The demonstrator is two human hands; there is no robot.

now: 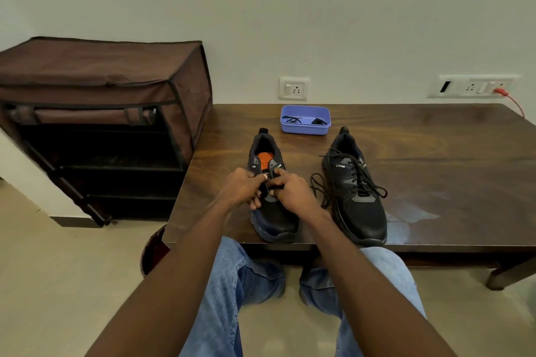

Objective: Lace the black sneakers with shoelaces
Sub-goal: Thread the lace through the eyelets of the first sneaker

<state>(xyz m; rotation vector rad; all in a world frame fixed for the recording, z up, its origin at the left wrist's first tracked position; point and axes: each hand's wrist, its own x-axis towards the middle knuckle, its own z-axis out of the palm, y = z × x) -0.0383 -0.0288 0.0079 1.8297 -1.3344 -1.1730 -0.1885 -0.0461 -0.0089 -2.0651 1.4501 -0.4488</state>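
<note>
under both hands (268,187), left unlaced sneaker (272,211) (fingers curled at eyelets).

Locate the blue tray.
Head view: the blue tray sits at the table's far edge, below the wall socket, behind the two sneakers.

**Surroundings: fixtures and furniture**

A dark brown wooden bench (435,153) stands against a plain off-white wall (290,9). Left of the bench stands a brown fabric shoe rack (101,90), its front flap rolled up and its dark shelves exposed. A single white wall socket (293,89) is mounted above the bench's rear edge. Further right, a wider white switch panel (474,86) carries a red plug and cable (512,101). The floor (58,269) is beige tile.
</note>
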